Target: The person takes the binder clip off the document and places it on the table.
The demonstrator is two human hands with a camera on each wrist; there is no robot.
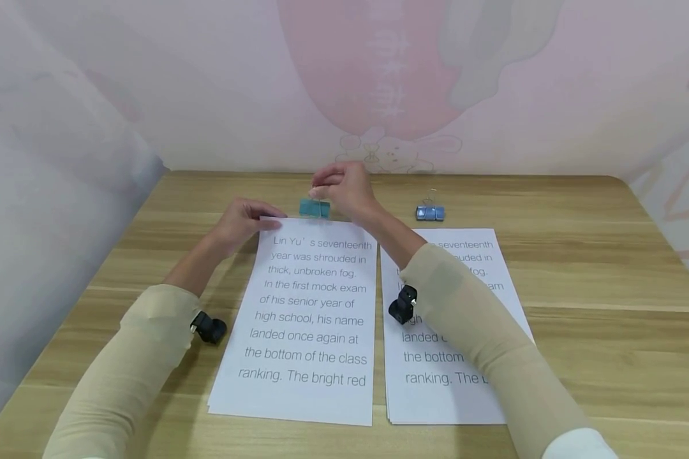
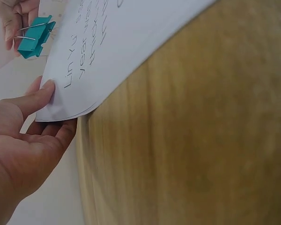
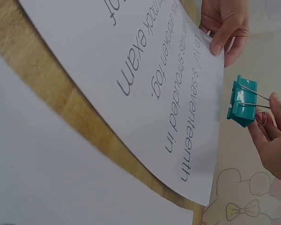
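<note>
Head view, frame centre: the right hand (image 1: pixel 344 188) pinches a teal binder clip (image 1: pixel 314 208) by its wire handles; the left hand (image 1: pixel 242 220) pinches the paper stack's (image 1: pixel 307 319) corner.

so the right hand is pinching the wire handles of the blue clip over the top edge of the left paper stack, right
Not quite: the right hand pinches the wire handles of the teal binder clip, as the right wrist view shows. The blue clip lies untouched on the table. The rest holds: it is at the left paper stack's top edge.

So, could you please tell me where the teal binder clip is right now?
The teal binder clip is pinched by its wire handles in the right hand, just beyond the far edge of the left paper stack, whose corner the left hand holds.
</note>
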